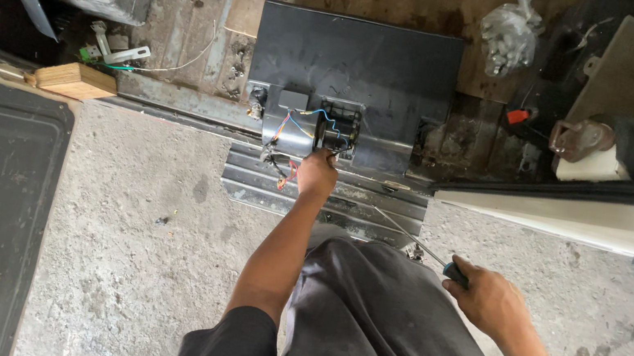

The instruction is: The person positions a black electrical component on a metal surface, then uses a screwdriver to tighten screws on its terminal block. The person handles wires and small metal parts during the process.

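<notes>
Panel — a dark metal sheet — lies flat on the grimy floor beyond the left hand, its near edge resting by a ribbed metal step that sits just under that hand. At the middle of the near edge is a small black block with wires in blue, red and yellow running off to its left side and down past the fingers.

Left hand is stretched far forward, the arm nearly straight from the shoulder, the back of the hand up and the fingers bent down at the lower edge of the block. They seem pinched on something there among the wires, but whether they hold a wire or only press against the block cannot be told.

Right hand hangs back near the body, well apart from the other, elbow bent and wrist turned inward. Its fingers are wrapped tight around the dark and blue handle of a screwdriver, whose thin shaft runs from the fist up and leftward toward the step, its tip just short of the ribbed metal.

Beyond that fist, far off, lie a clear plastic bag and a small orange piece; far left of the reaching hand sits a wooden block.
</notes>
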Demonstrator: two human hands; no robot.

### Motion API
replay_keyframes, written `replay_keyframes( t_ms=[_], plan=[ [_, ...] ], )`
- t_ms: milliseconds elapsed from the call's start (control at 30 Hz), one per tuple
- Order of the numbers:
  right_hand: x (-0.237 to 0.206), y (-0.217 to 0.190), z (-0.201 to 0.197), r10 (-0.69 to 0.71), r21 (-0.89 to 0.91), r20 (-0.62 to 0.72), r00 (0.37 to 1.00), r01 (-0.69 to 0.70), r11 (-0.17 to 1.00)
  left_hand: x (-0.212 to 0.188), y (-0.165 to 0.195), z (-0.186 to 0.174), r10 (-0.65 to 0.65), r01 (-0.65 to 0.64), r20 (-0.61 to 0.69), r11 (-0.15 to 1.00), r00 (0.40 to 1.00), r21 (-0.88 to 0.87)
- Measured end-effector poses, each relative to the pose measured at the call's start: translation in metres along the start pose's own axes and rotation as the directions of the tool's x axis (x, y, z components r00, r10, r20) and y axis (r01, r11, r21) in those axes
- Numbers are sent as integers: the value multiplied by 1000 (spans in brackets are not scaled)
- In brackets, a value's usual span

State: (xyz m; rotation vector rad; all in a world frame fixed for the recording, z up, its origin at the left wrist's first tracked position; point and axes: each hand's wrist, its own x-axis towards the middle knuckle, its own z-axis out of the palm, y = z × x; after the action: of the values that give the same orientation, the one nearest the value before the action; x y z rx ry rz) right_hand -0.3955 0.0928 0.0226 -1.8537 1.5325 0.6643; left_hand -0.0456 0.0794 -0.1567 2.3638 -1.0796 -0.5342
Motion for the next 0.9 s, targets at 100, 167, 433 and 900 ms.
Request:
replay_keyframes(
  t_ms=[100,167,433,900],
  plan=[
    [2,0,5,-5,7,10,1000,5,1000,5,3,-5,-6,-14,133,988,991,152],
    [3,-1,9,18,17,19,1000,-18,1000,9,8,-8,-22,-35,227,969,974,243],
    [4,-17,26,-9,77,-32,999,12,997,38,36,-9,-31,-148,415,908,909,392],
    [6,-52,50,77,258,-118,990,-44,965,39,23,-18,-82,-28,403,965,912,260]
  ],
)
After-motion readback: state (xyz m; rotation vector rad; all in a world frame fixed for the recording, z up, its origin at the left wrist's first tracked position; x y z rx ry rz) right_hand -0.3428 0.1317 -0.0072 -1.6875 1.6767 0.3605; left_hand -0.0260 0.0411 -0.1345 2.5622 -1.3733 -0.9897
